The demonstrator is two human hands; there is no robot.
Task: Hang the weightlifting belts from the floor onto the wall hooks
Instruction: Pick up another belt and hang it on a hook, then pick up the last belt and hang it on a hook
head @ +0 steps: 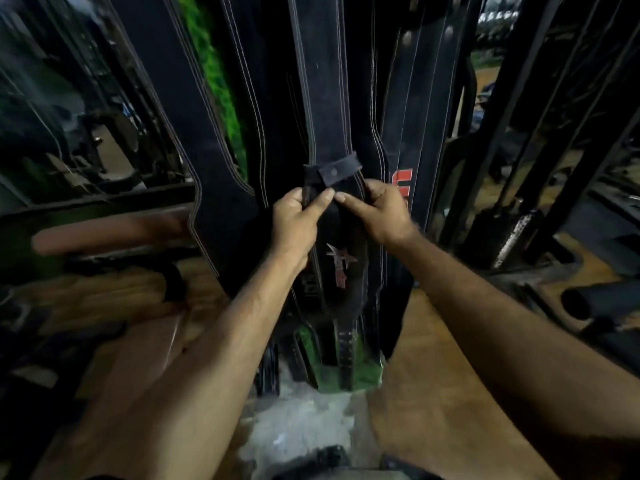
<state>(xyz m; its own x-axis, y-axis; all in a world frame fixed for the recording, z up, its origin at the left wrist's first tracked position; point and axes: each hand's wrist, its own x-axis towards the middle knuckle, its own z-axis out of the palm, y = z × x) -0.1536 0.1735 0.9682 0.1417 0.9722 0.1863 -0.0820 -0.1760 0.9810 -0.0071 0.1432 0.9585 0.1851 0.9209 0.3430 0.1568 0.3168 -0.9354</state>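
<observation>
Two bare forearms rise from the bottom edge; left hand [294, 220] and right hand [382, 211] both pinch one hanging black belt [341, 268] mid-frame among several others.

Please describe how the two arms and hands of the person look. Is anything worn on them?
Both forearms are bare up to the bottom edge of the picture: no sleeves show. The left hand and the right hand have no gloves. I see no watch, ring or wristband on either.
</observation>
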